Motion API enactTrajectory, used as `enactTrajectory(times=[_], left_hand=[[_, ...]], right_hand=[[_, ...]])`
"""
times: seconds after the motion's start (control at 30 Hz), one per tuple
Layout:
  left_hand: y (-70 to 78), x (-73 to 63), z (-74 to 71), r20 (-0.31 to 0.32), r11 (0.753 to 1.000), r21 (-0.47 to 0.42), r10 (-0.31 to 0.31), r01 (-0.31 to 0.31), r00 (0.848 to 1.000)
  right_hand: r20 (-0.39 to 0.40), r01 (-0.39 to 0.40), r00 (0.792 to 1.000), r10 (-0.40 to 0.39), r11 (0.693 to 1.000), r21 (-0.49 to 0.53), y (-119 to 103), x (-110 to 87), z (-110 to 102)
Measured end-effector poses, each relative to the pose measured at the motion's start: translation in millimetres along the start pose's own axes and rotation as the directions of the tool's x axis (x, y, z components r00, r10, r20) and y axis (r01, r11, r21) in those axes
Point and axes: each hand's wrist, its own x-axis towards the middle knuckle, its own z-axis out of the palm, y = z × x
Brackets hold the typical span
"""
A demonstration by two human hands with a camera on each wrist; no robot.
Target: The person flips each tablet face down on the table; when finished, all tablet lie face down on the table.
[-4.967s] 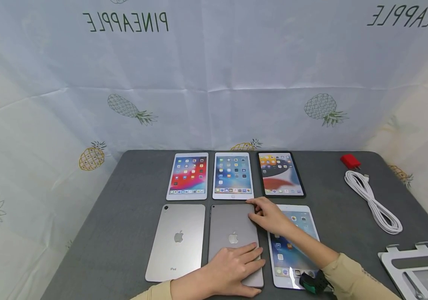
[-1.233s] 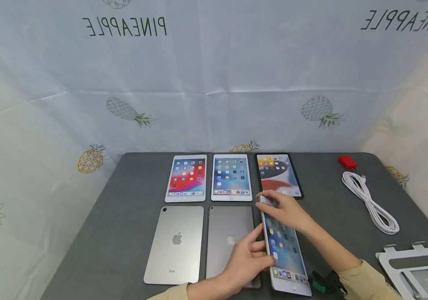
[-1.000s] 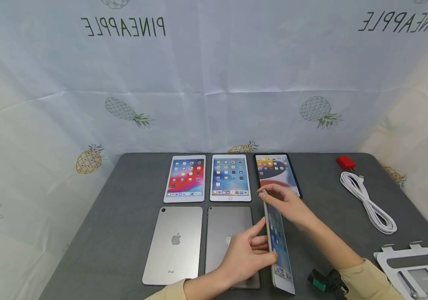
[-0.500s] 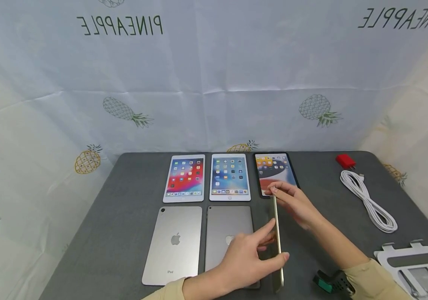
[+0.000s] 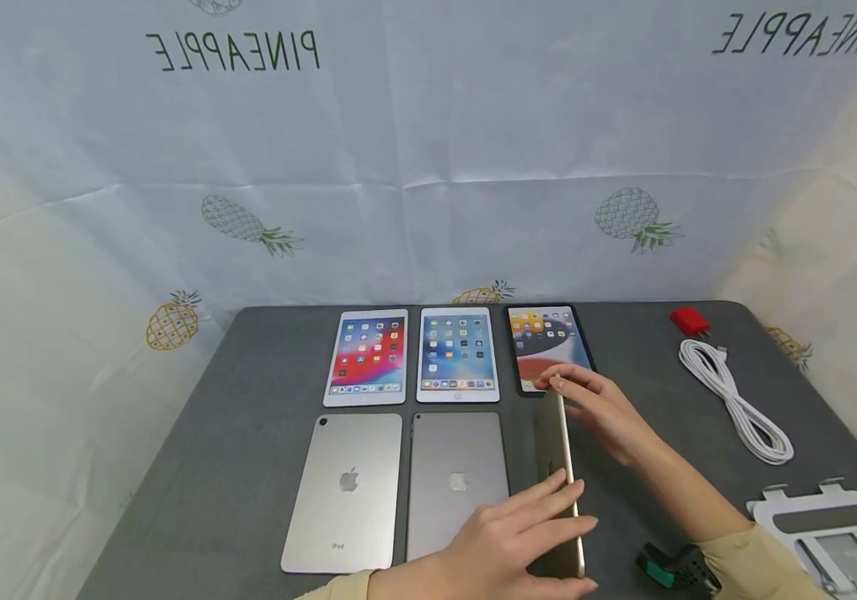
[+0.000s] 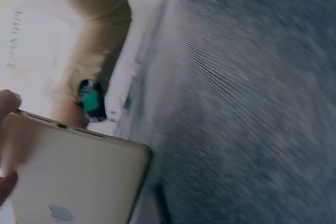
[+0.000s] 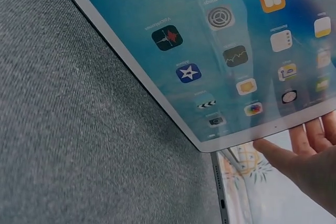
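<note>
A white-fronted tablet with a gold back [image 5: 552,442] stands nearly on edge, its back turned to the left in the head view. My right hand [image 5: 608,417] pinches its far end, the thumb and fingers at the rim. My left hand [image 5: 507,542] lies across the near part of its upper edge with fingers extended and spread, the thumb by the near end. The left wrist view shows the gold back [image 6: 79,171] and two of my fingertips. Lit app icons fill the screen [image 7: 220,35] in the right wrist view. A grey tablet [image 5: 458,467] lies face down, partly beneath my left forearm.
A silver tablet [image 5: 346,492] lies face down at left. Three tablets with lit screens, red [image 5: 367,354], blue [image 5: 458,350] and black-rimmed [image 5: 544,337], line the back. At right are a red charger plug [image 5: 689,322], a coiled white cable [image 5: 736,400] and a folding stand [image 5: 811,503].
The gold-backed tablet, flat with its screen up five seconds ago, has been lifted and tipped on edge. My left hand has gone from the grey tablet to it, its fingers now spread.
</note>
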Motion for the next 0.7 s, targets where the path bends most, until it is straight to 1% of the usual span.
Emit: enactTrajectory(times=[0.03, 0.13, 0.23, 0.27, 0.3, 0.47, 0.57, 0.7], left_hand=[[-1.3, 0.0, 1.3, -0.021, 0.999, 0.027, 0.040, -0.040, 0.999], [-4.4, 1.3, 4.9, -0.039, 0.985, 0.102, 0.146, -0.141, 0.989], [-5.0, 2.3, 9.0, -0.031, 0.972, 0.149, 0.188, -0.181, 0.982], [-4.6, 2.3, 9.9, -0.014, 0.968, 0.163, 0.197, -0.192, 0.980], [-4.1, 2.3, 11.1, 0.001, 0.966, 0.169, 0.199, -0.196, 0.980], [-0.9, -1.7, 19.3, 0.080, 0.974, 0.145, 0.166, -0.176, 0.983], [0.4, -2.7, 25.5, 0.088, 0.975, 0.144, 0.157, -0.168, 0.984], [2.0, 0.0, 31.9, 0.096, 0.972, 0.164, 0.155, -0.169, 0.983]], right_hand=[[-0.004, -0.003, 1.000, 0.003, 1.000, -0.005, -0.1, -0.6, -0.8], [-0.009, -0.009, 1.000, 0.009, 1.000, -0.026, 0.4, -3.4, -3.8], [0.000, -0.016, 1.000, 0.016, 0.999, -0.050, 1.8, -8.3, -7.3], [0.011, -0.016, 1.000, 0.017, 0.999, -0.052, 1.5, -10.2, -8.7], [0.023, -0.017, 1.000, 0.018, 0.999, -0.049, 1.1, -12.0, -10.2], [0.070, -0.012, 0.997, 0.013, 1.000, -0.015, -1.7, -17.0, -16.8], [0.063, -0.003, 0.998, 0.002, 1.000, 0.011, -0.7, -19.0, -19.3], [0.042, 0.012, 0.999, -0.013, 0.999, 0.031, 2.2, -21.6, -20.7]])
